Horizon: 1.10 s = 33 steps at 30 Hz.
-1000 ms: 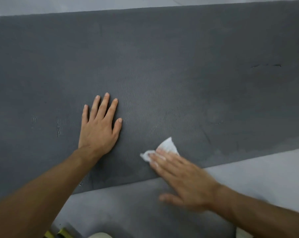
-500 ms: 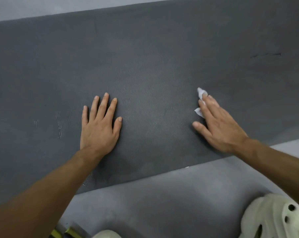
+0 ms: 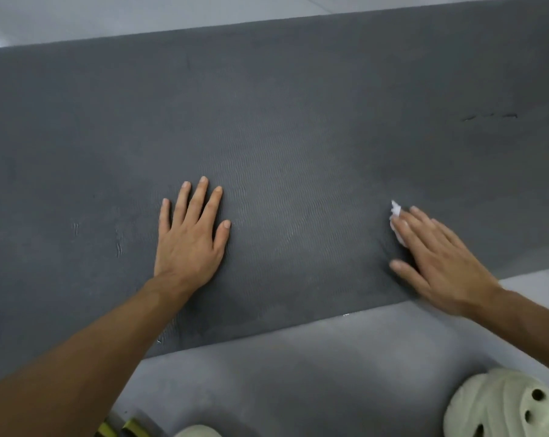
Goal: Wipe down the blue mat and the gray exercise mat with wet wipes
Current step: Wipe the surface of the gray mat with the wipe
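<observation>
The mat (image 3: 298, 121) is dark charcoal gray, with a fine pattern of wavy ripples across it, plainest in the middle. A patch along its near edge is darker than the rest. A few small black marks (image 3: 489, 116) sit toward its far right, and pale scuffs (image 3: 119, 244) streak its left part. The wipe (image 3: 395, 212) is white. The floor (image 3: 298, 357) is pale gray, lighter beyond the mat than in front of it. The shoe (image 3: 503, 405) at the lower right is cream and ridged, with dark round holes. A second cream shape (image 3: 197, 432) shows at the bottom edge, near a yellow-and-dark thing (image 3: 131, 428).
</observation>
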Each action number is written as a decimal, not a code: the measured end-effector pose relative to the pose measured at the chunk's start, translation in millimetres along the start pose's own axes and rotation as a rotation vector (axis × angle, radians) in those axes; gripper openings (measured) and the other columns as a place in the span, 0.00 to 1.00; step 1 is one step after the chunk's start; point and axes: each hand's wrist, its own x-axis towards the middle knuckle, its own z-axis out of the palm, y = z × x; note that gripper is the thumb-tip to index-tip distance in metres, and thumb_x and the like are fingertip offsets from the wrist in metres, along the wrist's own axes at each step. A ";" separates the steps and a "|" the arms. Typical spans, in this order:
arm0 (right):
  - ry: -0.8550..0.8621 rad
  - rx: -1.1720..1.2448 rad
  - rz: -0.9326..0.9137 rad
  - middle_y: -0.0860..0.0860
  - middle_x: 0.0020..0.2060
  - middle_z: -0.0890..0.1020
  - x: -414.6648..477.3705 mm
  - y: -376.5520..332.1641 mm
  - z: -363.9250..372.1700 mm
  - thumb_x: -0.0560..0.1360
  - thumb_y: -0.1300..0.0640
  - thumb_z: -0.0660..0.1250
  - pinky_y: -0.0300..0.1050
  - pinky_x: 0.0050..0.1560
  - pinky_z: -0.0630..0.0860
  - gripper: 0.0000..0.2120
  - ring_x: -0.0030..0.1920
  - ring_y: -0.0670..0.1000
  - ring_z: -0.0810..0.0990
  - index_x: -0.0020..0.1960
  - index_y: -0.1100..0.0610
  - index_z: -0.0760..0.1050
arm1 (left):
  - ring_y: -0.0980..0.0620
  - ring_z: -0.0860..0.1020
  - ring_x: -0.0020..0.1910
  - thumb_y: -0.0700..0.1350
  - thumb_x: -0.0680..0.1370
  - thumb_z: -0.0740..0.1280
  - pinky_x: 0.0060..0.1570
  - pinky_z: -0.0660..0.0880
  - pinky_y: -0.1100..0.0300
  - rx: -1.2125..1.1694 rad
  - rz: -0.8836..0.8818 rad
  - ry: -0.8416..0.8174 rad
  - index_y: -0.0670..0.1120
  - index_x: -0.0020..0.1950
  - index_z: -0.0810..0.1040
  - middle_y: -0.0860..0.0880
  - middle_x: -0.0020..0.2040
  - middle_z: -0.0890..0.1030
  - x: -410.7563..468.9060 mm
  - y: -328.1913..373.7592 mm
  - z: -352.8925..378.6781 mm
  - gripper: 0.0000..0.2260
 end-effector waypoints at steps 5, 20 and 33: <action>0.043 0.194 0.265 0.51 0.85 0.50 58.2 -77.2 7.4 0.80 0.30 0.41 0.56 0.82 0.51 0.42 0.84 0.57 0.46 0.85 0.57 0.50 | 0.50 0.48 0.84 0.62 0.83 0.48 0.81 0.47 0.44 -0.033 0.022 -0.070 0.53 0.84 0.59 0.52 0.85 0.53 -3.1 -12.9 -11.5 0.30; -0.061 -0.093 -0.613 0.50 0.84 0.55 126.1 -195.4 -3.6 0.84 0.33 0.44 0.51 0.82 0.49 0.38 0.84 0.50 0.46 0.85 0.57 0.52 | 0.52 0.46 0.84 0.65 0.84 0.47 0.82 0.48 0.48 -0.010 -0.090 -0.103 0.57 0.85 0.54 0.54 0.85 0.50 -75.0 -87.4 -26.0 0.30; -0.142 -0.002 -0.870 0.51 0.85 0.47 117.7 -282.5 3.6 0.84 0.32 0.47 0.53 0.82 0.46 0.40 0.84 0.53 0.44 0.85 0.57 0.46 | 0.53 0.39 0.83 0.67 0.82 0.44 0.81 0.40 0.46 -0.031 -0.258 -0.128 0.61 0.84 0.47 0.56 0.85 0.43 -108.2 -135.6 -38.4 0.31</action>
